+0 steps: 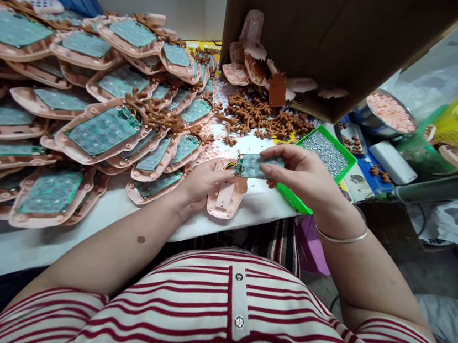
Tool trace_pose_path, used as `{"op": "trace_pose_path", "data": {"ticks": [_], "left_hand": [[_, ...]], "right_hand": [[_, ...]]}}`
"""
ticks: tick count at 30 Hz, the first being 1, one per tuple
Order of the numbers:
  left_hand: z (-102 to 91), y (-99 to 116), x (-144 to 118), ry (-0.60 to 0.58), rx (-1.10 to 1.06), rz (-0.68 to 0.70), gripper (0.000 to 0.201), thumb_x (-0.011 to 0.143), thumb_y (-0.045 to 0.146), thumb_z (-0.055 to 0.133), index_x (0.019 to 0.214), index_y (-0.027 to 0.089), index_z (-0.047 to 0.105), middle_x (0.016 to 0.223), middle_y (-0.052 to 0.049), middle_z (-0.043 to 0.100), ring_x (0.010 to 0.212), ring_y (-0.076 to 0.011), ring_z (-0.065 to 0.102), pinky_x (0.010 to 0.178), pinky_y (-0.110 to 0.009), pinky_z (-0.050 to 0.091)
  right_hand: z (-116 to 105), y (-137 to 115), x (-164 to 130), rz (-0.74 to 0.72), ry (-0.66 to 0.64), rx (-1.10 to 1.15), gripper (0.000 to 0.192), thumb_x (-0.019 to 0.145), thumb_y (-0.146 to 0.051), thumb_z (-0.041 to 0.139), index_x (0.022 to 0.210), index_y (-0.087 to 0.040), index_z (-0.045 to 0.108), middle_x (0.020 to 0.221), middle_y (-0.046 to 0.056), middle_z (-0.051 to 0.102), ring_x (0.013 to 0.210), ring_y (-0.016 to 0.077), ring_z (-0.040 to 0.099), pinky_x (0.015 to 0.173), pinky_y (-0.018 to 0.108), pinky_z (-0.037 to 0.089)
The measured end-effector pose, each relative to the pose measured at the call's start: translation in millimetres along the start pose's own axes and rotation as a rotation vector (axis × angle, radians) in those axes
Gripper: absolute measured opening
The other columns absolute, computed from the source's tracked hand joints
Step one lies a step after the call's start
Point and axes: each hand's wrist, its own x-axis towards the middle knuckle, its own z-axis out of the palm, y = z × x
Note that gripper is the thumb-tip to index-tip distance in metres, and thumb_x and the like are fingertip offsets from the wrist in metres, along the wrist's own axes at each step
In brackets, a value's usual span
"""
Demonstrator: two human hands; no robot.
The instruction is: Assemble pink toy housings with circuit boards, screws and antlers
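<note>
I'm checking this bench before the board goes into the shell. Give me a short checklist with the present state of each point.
1. Green circuit board gripped by both hands: ok, right hand pinches its right end, left hand is at its left end.
2. Pink shell lying on the white table under the board: ok.
3. Board seated in the shell: not ok, it is held above it.
4. Green tray of screws within reach: ok, right beside the right hand.
5. Wires at the board's left end free: cannot tell, too small.
</note>
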Motion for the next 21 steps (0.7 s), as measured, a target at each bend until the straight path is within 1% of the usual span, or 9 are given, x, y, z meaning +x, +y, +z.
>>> {"op": "trace_pose_path", "data": {"ticks": [3,5,7,11,14,17,21], "left_hand": [[-2.0,-0.1,0.8,-0.026,-0.053,-0.033,0.024,0.067,0.021,0.081,0.086,0.011,0.071,0.075,-0.005,0.073,0.064,-0.0159,0.066,0.063,-0.027,0.049],[-2.7,0.9,1.0,-0.072,-0.073,-0.035,0.026,0.065,0.019,0.081,0.088,0.011,0.072,0.077,-0.006,0.075,0.066,-0.0172,0.067,0.065,-0.028,0.050],[-3.2,2.2,1.0,-0.121,-0.082,-0.051,0.031,0.063,0.016,0.082,0.092,0.011,0.073,0.080,-0.007,0.076,0.068,-0.0192,0.069,0.068,-0.030,0.052],[-3.5,3.4,0.5,-0.171,-0.067,-0.037,0.040,0.061,0.012,0.084,0.099,0.012,0.072,0.086,-0.007,0.077,0.074,-0.0206,0.071,0.073,-0.032,0.054],[-3.6,2.0,0.1,-0.170,-0.039,-0.007,0.041,0.061,0.012,0.086,0.099,0.013,0.072,0.087,-0.006,0.076,0.075,-0.0194,0.070,0.072,-0.030,0.054],[-3.5,-0.8,-0.7,-0.109,-0.008,0.018,0.040,0.063,0.019,0.087,0.099,0.013,0.071,0.085,-0.005,0.075,0.071,-0.0167,0.068,0.068,-0.027,0.052],[-1.3,-3.5,-1.7,0.000,0.050,0.014,0.043,0.062,0.033,0.090,0.092,0.012,0.068,0.078,-0.005,0.072,0.064,-0.0150,0.066,0.063,-0.026,0.049]], "right_hand": [[-4.4,6.2,-4.3,-0.012,-0.092,0.040,0.054,0.064,-0.031,0.090,0.111,-0.021,0.066,0.099,0.003,0.072,0.081,0.0139,0.067,0.076,0.030,0.059],[-6.7,11.2,-5.1,-0.049,-0.110,0.028,0.057,0.066,-0.032,0.089,0.117,-0.022,0.064,0.117,0.006,0.070,0.095,0.0173,0.068,0.088,0.034,0.059],[-7.9,15.6,-4.9,-0.078,-0.101,-0.019,0.056,0.070,-0.035,0.086,0.120,-0.023,0.063,0.125,0.008,0.068,0.101,0.0193,0.068,0.095,0.037,0.058],[-8.0,18.6,-4.5,-0.109,-0.112,-0.072,0.058,0.074,-0.037,0.084,0.125,-0.022,0.062,0.127,0.010,0.068,0.103,0.0206,0.069,0.097,0.040,0.058],[-8.5,17.8,-5.1,-0.145,-0.131,-0.093,0.057,0.076,-0.037,0.082,0.128,-0.022,0.062,0.128,0.010,0.068,0.105,0.0210,0.069,0.097,0.039,0.059],[-10.7,18.6,-6.0,-0.213,-0.132,-0.150,0.059,0.077,-0.034,0.081,0.131,-0.022,0.060,0.135,0.012,0.065,0.109,0.0224,0.069,0.096,0.039,0.060],[-12.4,21.4,-6.7,-0.273,-0.160,-0.235,0.064,0.079,-0.027,0.078,0.139,-0.025,0.055,0.138,0.012,0.063,0.103,0.0217,0.069,0.091,0.038,0.061]]}}
